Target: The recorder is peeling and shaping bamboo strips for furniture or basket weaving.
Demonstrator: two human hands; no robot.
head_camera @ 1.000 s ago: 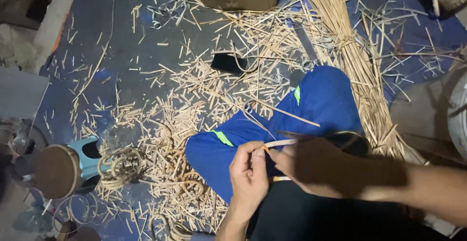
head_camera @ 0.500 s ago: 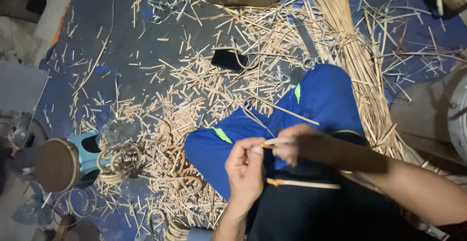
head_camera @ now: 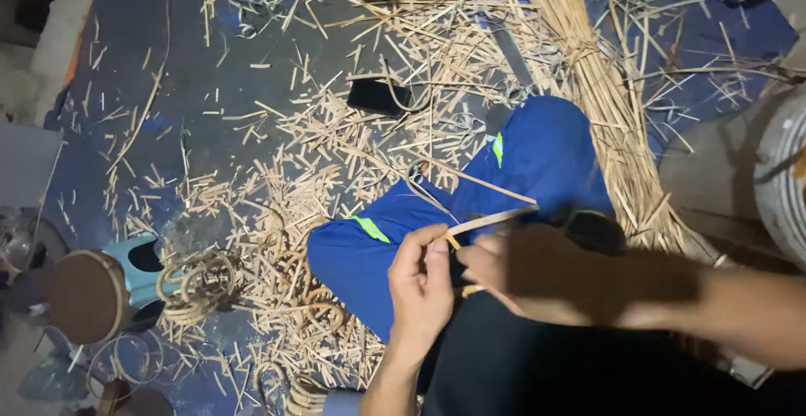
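Dark blue floor mat (head_camera: pixel 117 105), littered nearly everywhere with short cut cane offcuts (head_camera: pixel 327 156). Lower left of frame: we see a small round stool (head_camera: pixel 84 294) with a coil of woven cane rings (head_camera: pixel 200 282) just beside it, so some rings look finished. Upper middle: a black phone-like slab (head_camera: pixel 378 95) lies among the scraps. Centre: our blue-trousered knee (head_camera: pixel 470 206). Lower middle: the left hand (head_camera: pixel 420 286) pinches the near end of a thin cane strip (head_camera: pixel 491 219), thumb and fingers pressed together on it. The right hand (head_camera: pixel 520 273), in shadow, closes around the same strip just beside the left; the strip's far end pokes up-right over the knee. Upper right: a long bundle of uncut cane (head_camera: pixel 600 88) lies well apart from the hands, so plenty of raw stock seems left. We judge the work as mid-way.
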